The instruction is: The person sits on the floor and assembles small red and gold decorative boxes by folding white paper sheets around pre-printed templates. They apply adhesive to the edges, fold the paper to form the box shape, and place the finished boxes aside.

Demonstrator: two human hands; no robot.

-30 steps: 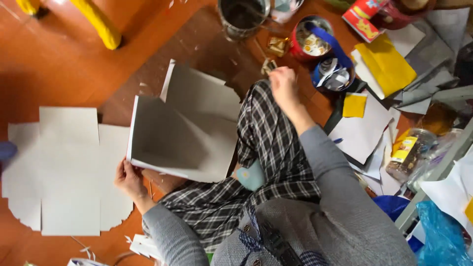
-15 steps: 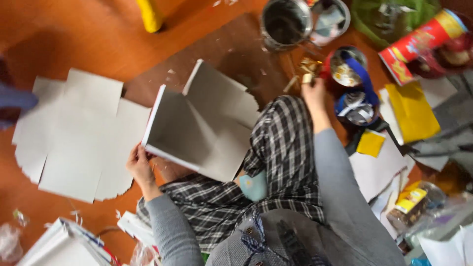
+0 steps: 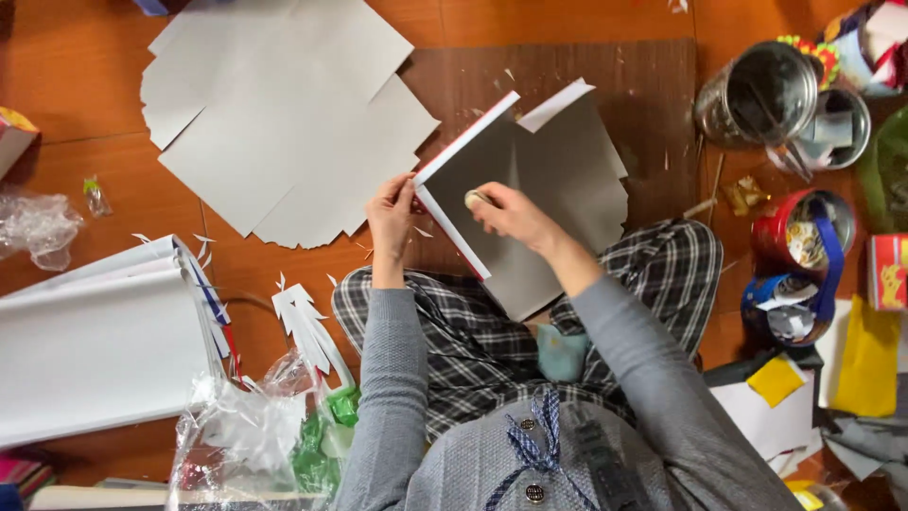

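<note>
- A person in a grey sweater and checked trousers sits on an orange-brown floor, seen from above.
- The landmark is a folded piece of grey card, held tilted over the person's lap, with white edges and a thin red line along its near edge.
- The left hand grips the card's left edge, fingers closed around it.
- The right hand rests on the card's grey face, fingers pinched on a small pale round object; what that object is cannot be told.
- Beneath and beyond the card lies a dark brown board sprinkled with white paper scraps.
- To the upper left of the card, a large flat grey sheet with cut, notched edges lies on the floor.
- To the lower left of the card sit a white paper cut-out with jagged edges, a stack of big white sheets and a crumpled clear plastic bag.
- To the right of the card stand a shiny metal tin, a red tin and a blue tin, the last two stuffed with scraps.
- To the lower right of the card lie yellow paper pieces.
</note>
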